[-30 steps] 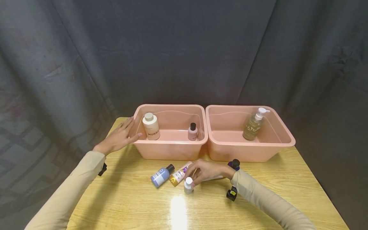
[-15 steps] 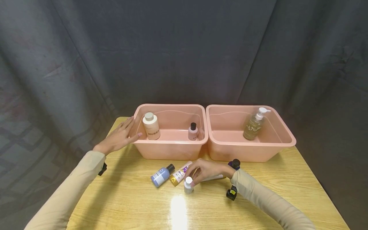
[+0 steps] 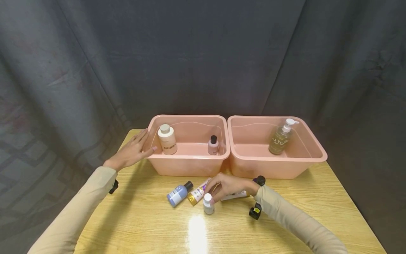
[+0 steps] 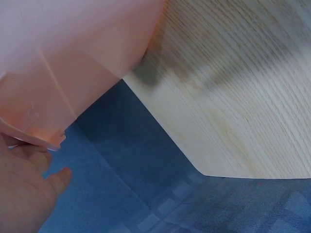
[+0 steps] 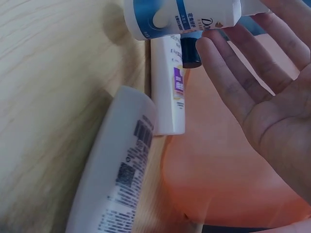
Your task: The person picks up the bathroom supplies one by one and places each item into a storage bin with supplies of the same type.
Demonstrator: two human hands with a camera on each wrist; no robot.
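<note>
In the head view my right hand [image 3: 226,187] pinches a small white bottle [image 3: 208,207] near its cap, over the front middle of the table. The right wrist view shows this bottle [image 5: 184,17] with a blue and white label at my fingertips. Just left of it lie a white tube with a gold cap [image 3: 197,194] and a blue bottle with a black cap [image 3: 177,195]. Another white tube [image 3: 234,196] is partly hidden behind my right hand and wrist. My left hand [image 3: 131,151] rests on the left rim of the left pink bin [image 3: 184,165], fingers extended.
Inside the left bin stand a large white bottle [image 3: 167,141] and a small pink bottle [image 3: 213,146]. A pump bottle [image 3: 280,141] leans in the right pink bin [image 3: 272,167]. A black-capped bottle [image 3: 260,180] is partly hidden by my right wrist. Dark curtains hang behind.
The small white bottle has come up slightly in my right hand, and its label shows more clearly. The white tube behind the wrist is more exposed. My left hand stays put.
</note>
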